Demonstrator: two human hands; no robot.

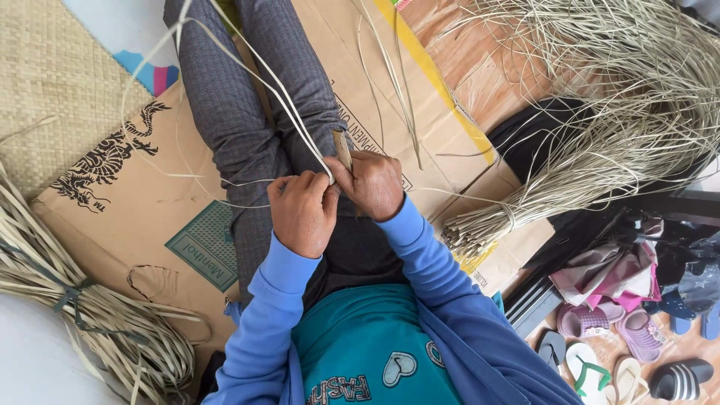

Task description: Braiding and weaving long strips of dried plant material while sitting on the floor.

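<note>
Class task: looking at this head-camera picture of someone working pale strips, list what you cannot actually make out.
- Left hand and right hand: fingertips hidden behind knuckles, grip on the strip unclear.
- Small tool: lower part hidden by right hand.
- Bundle: cut off at left edge.
- Sandals: cut off at the bottom edge.

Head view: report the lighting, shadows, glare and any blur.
Head view: soft, even daylight, no hard shadows; pale floor at lower left washes out nearly white; hands and the strip they pinch are sharp; the far strands at upper right blur together slightly.
</note>
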